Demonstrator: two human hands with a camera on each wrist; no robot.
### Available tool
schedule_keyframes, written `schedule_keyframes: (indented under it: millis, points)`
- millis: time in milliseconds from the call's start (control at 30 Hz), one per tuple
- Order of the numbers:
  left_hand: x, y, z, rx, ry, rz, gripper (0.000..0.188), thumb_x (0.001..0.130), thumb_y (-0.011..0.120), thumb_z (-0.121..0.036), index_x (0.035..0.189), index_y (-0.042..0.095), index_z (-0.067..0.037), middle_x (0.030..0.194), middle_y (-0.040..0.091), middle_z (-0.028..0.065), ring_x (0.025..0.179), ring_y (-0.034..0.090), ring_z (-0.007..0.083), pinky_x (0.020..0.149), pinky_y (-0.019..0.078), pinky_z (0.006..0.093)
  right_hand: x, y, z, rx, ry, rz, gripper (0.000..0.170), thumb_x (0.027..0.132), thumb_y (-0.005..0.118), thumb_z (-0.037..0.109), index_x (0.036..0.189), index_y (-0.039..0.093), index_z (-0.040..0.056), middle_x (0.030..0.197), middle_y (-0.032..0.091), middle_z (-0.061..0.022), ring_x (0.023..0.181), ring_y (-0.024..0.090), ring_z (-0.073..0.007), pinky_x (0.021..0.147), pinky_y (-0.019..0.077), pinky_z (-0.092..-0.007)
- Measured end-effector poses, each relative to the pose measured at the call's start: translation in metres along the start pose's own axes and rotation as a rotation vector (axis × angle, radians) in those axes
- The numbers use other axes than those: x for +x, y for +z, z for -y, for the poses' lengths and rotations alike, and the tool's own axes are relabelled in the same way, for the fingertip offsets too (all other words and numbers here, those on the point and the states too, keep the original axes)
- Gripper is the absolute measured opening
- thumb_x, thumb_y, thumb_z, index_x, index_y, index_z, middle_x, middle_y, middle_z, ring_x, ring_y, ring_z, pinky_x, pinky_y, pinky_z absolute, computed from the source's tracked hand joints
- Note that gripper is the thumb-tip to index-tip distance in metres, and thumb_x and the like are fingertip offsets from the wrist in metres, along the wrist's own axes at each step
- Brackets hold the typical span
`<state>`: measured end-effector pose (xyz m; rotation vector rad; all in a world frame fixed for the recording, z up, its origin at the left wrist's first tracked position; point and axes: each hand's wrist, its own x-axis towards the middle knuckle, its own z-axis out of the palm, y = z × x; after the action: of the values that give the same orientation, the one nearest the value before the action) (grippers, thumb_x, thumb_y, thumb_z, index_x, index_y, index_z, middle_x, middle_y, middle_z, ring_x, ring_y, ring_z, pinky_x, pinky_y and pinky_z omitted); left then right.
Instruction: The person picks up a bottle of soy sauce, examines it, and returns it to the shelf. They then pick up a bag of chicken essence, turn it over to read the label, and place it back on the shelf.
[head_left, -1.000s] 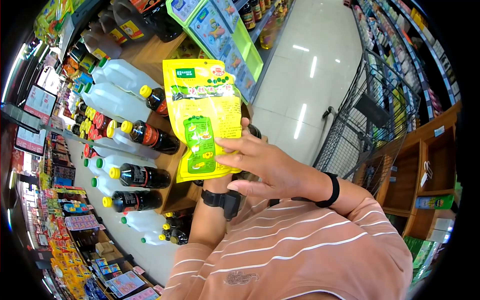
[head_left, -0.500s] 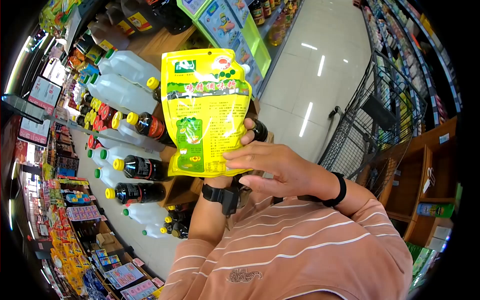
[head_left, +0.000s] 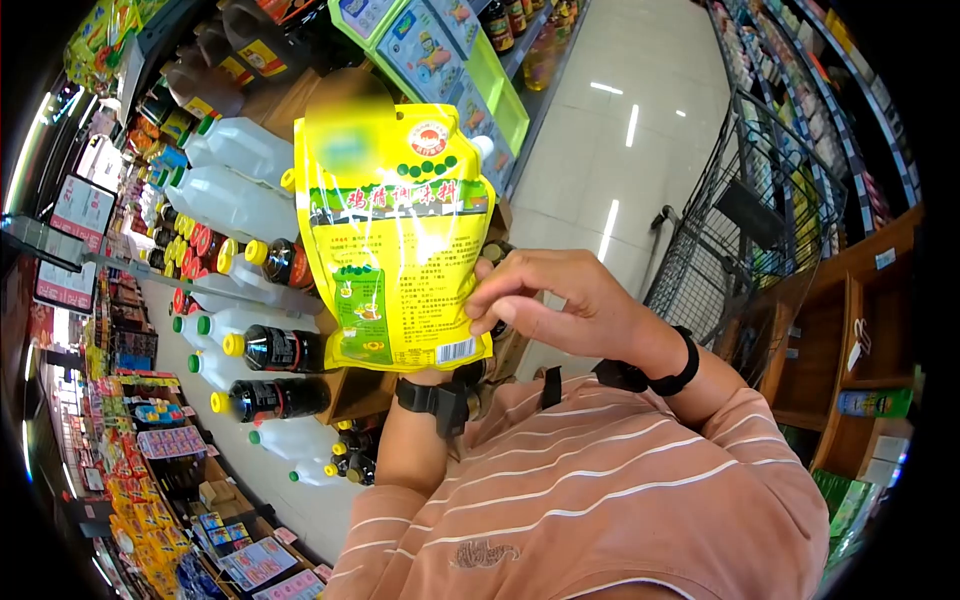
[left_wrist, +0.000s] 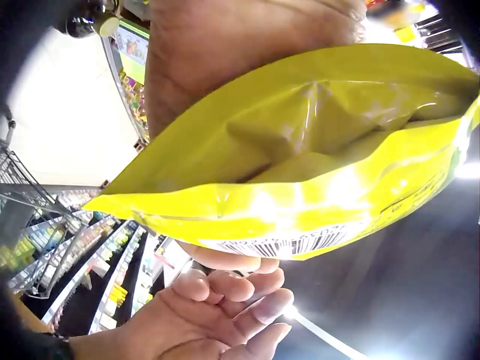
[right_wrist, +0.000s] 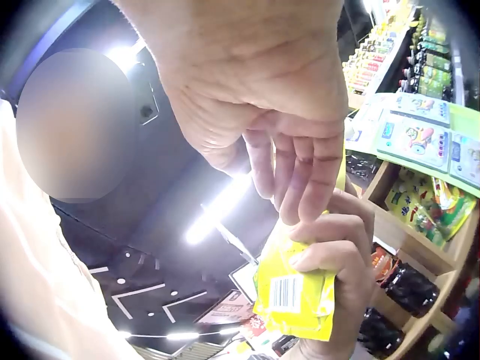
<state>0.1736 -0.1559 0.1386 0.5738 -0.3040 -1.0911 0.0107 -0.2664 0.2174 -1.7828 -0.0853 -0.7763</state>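
A yellow pouch of chicken bouillon seasoning (head_left: 400,250) stands upright in front of my chest, its printed back towards me. My left hand (right_wrist: 345,259) grips it from behind, with fingers bent round its side edge in the right wrist view. Most of that hand is hidden by the pouch in the head view. My right hand (head_left: 560,295) is at the pouch's lower right edge, fingers loosely bent and fingertips overlapping the edge. In the left wrist view, the pouch's folded bottom and barcode (left_wrist: 285,244) show above the relaxed right fingers.
Dark sauce bottles (head_left: 285,348) and white jugs (head_left: 235,200) fill a wooden shelf on the left. A green display rack (head_left: 440,65) stands behind the pouch. A wire shopping cart (head_left: 740,230) is in the aisle at right, near wooden shelving (head_left: 810,330).
The pouch has turned to face me more squarely and shifted slightly left. My right hand has drawn back from the pouch's face to its lower right edge, its fingers bending more.
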Motion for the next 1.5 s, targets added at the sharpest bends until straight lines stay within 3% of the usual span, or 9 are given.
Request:
schedule_keyframes:
  millis: [33,133,333,633,767,867,1067,1300,1500]
  points:
    - [-0.001,0.006,0.000,0.053,0.015,-0.085,0.069,0.096,0.047,-0.064,0.132,0.056,-0.005,0.103,0.063,0.0176,0.088,0.061,0.0276,0.066,0.0540,0.0322,0.000,-0.003,0.002,0.022,0.018,0.027,0.016,0.097,0.060,0.007,0.108,0.066,-0.0032,0.098,0.072,-0.0104,0.083,0.072,-0.0172,0.072,0.0551,-0.0267]
    - [0.003,0.010,-0.012,-0.256,-0.223,0.337,0.074,0.095,0.043,-0.070,0.122,0.057,-0.003,0.087,0.057,0.0124,0.076,0.054,0.0222,0.058,0.0465,0.0288,-0.004,-0.002,-0.001,0.190,0.144,0.017,0.020,0.100,0.057,0.007,0.115,0.063,-0.0056,0.098,0.072,-0.0130,0.088,0.075,-0.0184,0.076,0.0573,-0.0256]
    - [-0.001,0.025,-0.010,-0.186,-0.231,0.212,0.075,0.095,0.040,-0.069,0.116,0.057,0.000,0.077,0.049,0.0063,0.061,0.044,0.0177,0.060,0.0430,0.0285,-0.006,-0.001,-0.005,0.188,0.218,0.000,0.027,0.102,0.055,0.007,0.125,0.058,-0.0068,0.102,0.073,-0.0150,0.092,0.075,-0.0190,0.080,0.0582,-0.0257]
    - [0.011,0.014,-0.012,-0.213,-0.216,0.306,0.077,0.097,0.043,-0.064,0.129,0.056,0.004,0.089,0.057,0.0116,0.066,0.051,0.0216,0.068,0.0484,0.0388,-0.010,0.004,-0.012,0.007,0.163,-0.004,0.031,0.098,0.062,0.008,0.126,0.060,-0.0033,0.097,0.073,-0.0142,0.084,0.073,-0.0167,0.072,0.0550,-0.0257]
    - [0.010,0.019,-0.009,-0.113,-0.102,0.081,0.071,0.098,0.047,-0.060,0.136,0.053,-0.001,0.109,0.064,0.0178,0.074,0.059,0.0270,0.064,0.0514,0.0385,-0.012,0.005,-0.011,-0.028,0.228,0.008,0.033,0.096,0.066,0.011,0.126,0.062,-0.0004,0.091,0.071,-0.0131,0.073,0.067,-0.0147,0.067,0.0514,-0.0256]
    - [0.012,0.014,-0.009,-0.101,-0.078,0.100,0.068,0.098,0.048,-0.059,0.139,0.050,-0.006,0.123,0.064,0.0206,0.078,0.063,0.0278,0.062,0.0537,0.0376,-0.010,0.002,-0.005,-0.061,0.302,0.100,0.037,0.100,0.056,0.007,0.136,0.057,-0.0027,0.105,0.073,-0.0125,0.090,0.070,-0.0143,0.079,0.0566,-0.0267]
    - [0.017,0.015,-0.016,-0.179,-0.179,0.179,0.068,0.099,0.048,-0.058,0.139,0.049,-0.003,0.121,0.064,0.0192,0.076,0.061,0.0252,0.061,0.0541,0.0369,-0.013,0.006,-0.017,-0.049,0.251,0.091,0.038,0.099,0.058,0.006,0.136,0.058,-0.0018,0.103,0.073,-0.0114,0.087,0.069,-0.0133,0.078,0.0560,-0.0259]
    - [0.029,0.005,-0.020,-0.365,-0.209,0.269,0.061,0.101,0.055,-0.044,0.144,0.044,-0.001,0.126,0.060,0.0247,0.099,0.066,0.0323,0.087,0.0598,0.0404,-0.013,0.014,-0.025,-0.042,0.284,0.066,0.035,0.095,0.064,0.011,0.128,0.062,0.0002,0.087,0.068,-0.0124,0.070,0.062,-0.0129,0.065,0.0497,-0.0266]
    - [0.033,-0.003,-0.019,-0.369,-0.171,0.294,0.062,0.101,0.055,-0.043,0.145,0.043,-0.001,0.131,0.056,0.0265,0.103,0.065,0.0338,0.088,0.0593,0.0402,-0.015,0.014,-0.030,-0.025,0.308,0.062,0.034,0.095,0.064,0.011,0.128,0.062,0.0015,0.084,0.067,-0.0125,0.068,0.061,-0.0133,0.063,0.0486,-0.0275]
